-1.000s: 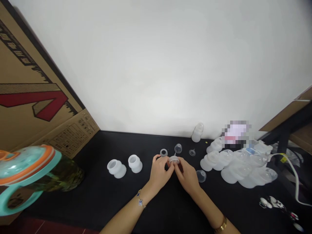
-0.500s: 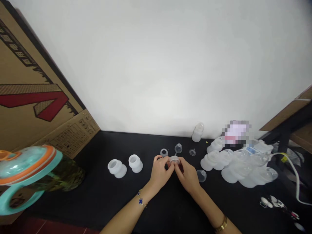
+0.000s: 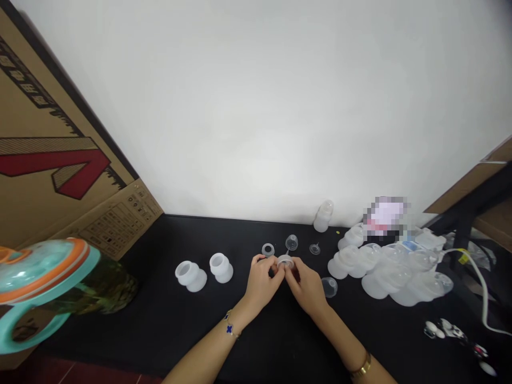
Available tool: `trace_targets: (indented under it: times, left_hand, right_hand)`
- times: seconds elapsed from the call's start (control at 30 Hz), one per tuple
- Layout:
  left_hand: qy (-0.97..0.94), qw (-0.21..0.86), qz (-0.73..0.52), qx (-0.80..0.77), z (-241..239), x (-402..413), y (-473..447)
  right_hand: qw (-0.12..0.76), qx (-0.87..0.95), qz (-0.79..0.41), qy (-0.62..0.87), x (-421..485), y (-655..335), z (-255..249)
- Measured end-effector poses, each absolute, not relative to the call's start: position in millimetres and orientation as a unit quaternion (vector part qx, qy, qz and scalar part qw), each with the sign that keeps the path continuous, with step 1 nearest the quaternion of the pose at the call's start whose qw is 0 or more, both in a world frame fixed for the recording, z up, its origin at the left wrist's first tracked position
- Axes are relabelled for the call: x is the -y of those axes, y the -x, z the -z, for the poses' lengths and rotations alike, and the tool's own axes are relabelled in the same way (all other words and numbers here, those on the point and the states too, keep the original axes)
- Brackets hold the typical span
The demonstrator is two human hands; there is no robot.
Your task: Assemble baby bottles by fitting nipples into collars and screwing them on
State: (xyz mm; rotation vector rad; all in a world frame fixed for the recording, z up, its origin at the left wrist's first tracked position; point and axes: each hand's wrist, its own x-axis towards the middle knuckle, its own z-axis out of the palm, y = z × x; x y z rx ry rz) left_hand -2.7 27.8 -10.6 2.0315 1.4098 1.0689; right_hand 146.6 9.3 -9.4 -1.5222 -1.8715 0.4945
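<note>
Over the black table, my left hand [image 3: 261, 282] and my right hand [image 3: 307, 288] meet, both pinching one small round translucent plastic cap [image 3: 285, 262] between their fingertips. Just behind the hands lie a grey ring [image 3: 268, 249], a small clear dome [image 3: 292, 242] and a tiny clear disc [image 3: 314, 249]. A clear cup-shaped piece [image 3: 329, 287] rests by my right hand. Left of my left hand stand two white squat bottle bodies [image 3: 191, 276] [image 3: 221, 267].
A pile of translucent white bottles [image 3: 390, 269] fills the right side, with one upright bottle [image 3: 323, 216] at the wall. A large cardboard box [image 3: 52, 154] leans on the left. A teal and orange lidded cup [image 3: 44, 280] sits close on the left. A white cable [image 3: 482, 288] runs at far right.
</note>
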Motion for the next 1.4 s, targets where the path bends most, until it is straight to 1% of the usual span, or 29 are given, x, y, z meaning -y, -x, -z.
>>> trace_targets:
  times: [1.4]
  left_hand:
    - [-0.714, 0.262, -0.404, -0.509, 14.9, -28.8, 2.2]
  right_hand:
    - [0.324, 0.717, -0.183, 0.590, -8.8, -146.5, 6.1]
